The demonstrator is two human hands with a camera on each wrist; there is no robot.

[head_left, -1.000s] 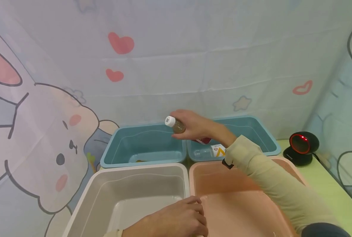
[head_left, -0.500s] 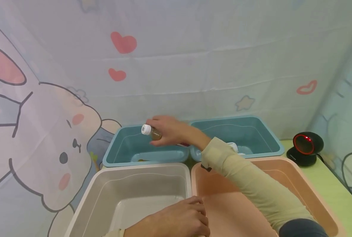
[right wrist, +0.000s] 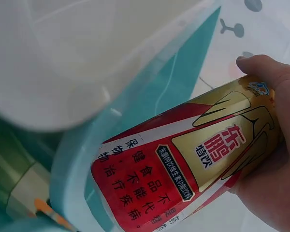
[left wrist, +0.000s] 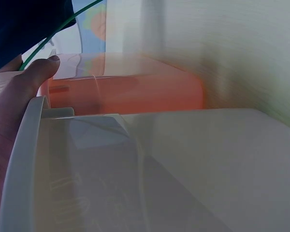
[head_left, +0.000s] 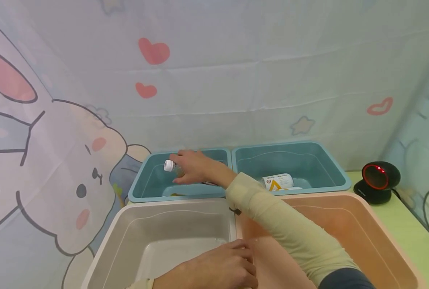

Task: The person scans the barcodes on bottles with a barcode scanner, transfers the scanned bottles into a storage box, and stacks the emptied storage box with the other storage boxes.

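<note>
Head view, left to right: left hand (head_left: 218, 267) curled over the shared rim of white bin (head_left: 120, 224) and pink bin (head_left: 380, 224), gripping it. Right hand (head_left: 194, 166) wrapped round a white-capped bottle (head_left: 171, 166), red-and-gold label, held tilted inside left teal bin (head_left: 142, 184). Another bottle (head_left: 277, 181) lying in right teal bin (head_left: 330, 164). Scanner (head_left: 378, 180) on desk (head_left: 409, 224), far right.
</note>
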